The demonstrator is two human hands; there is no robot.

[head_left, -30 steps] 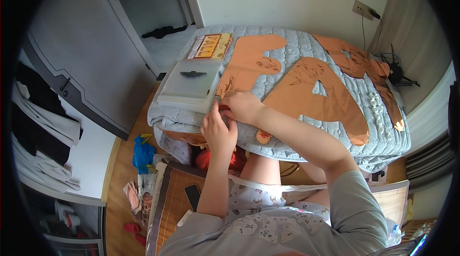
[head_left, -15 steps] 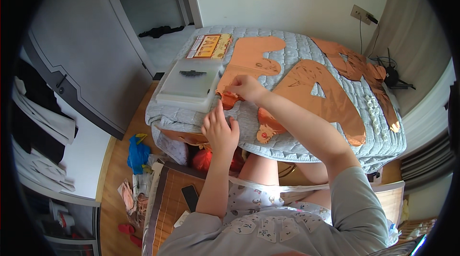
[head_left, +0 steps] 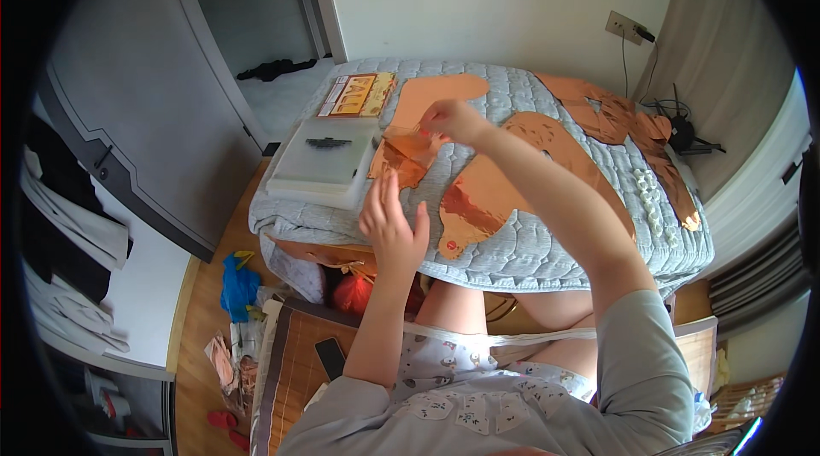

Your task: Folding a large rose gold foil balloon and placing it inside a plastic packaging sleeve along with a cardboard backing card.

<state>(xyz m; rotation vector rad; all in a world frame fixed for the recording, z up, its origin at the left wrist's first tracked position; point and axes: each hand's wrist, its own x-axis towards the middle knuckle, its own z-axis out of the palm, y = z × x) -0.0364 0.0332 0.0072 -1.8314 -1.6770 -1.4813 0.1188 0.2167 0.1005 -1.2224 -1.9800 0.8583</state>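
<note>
A flat, copper-coloured foil letter balloon (head_left: pixel 440 90) lies on the quilted bed, its near part lifted and bent over. My right hand (head_left: pixel 457 121) pinches the raised foil edge between its fingertips. My left hand (head_left: pixel 393 221) is at the balloon's near end, fingers stretched out and thumb apart; its fingertips appear to touch the foil. Beside it on the right lies a second flat foil letter balloon (head_left: pixel 485 187), partly hidden by my right forearm. More flat copper foil balloons (head_left: pixel 581 102) spread along the bed's far right.
Left of my hands, a translucent plastic case (head_left: pixel 299 187) bears a small dark object (head_left: pixel 331 143). Behind it lies a printed package (head_left: pixel 359 96). A white twisted strand (head_left: pixel 647 200) and a black router-like device (head_left: pixel 683 133) are at the right. A phone (head_left: pixel 330 359) lies near my left elbow.
My right hand has moved away from me, pulling the foil up and over the balloon's middle. My left hand stays near the foil's near end. The view has shifted slightly.
</note>
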